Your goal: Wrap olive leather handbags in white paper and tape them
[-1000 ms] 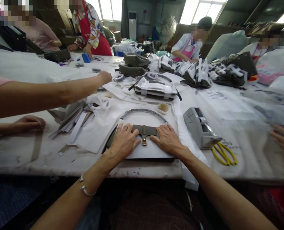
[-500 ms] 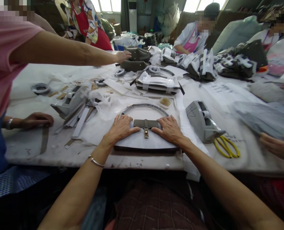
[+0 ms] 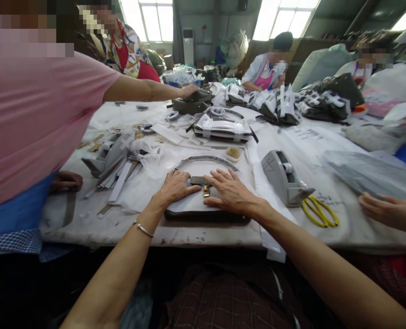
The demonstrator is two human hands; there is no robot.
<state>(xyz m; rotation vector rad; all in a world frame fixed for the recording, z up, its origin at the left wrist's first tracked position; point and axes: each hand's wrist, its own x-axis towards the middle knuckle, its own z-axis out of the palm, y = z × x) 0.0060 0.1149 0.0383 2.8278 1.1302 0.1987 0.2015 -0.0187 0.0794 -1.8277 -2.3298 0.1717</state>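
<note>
In front of me a dark handbag [image 3: 203, 216] lies flat at the table's near edge, its front covered by white paper [image 3: 187, 204]. Its wrapped handle [image 3: 208, 158] arches away from me. A dark flap with a gold clasp [image 3: 206, 191] shows at the middle of the bag. My left hand [image 3: 177, 186] rests flat on the paper left of the flap, fingers stretched out and thumb toward the clasp. Spread over the right part of the bag, my right hand [image 3: 231, 192] covers some of the flap. Neither hand grips anything.
To the right stand a grey tape dispenser [image 3: 281, 178] and yellow-handled scissors [image 3: 320, 211]. Another tape dispenser [image 3: 109, 153] and paper strips [image 3: 119, 178] lie left. Beyond are a small dish [image 3: 233, 153] and wrapped bags [image 3: 220, 127]. A co-worker's arm [image 3: 148, 89] reaches across; another's hand [image 3: 377, 208] holds clear plastic.
My right hand has slid left across the bag, over part of the flap and beside the clasp. My left hand stays in place. The co-worker on the left has leaned further in.
</note>
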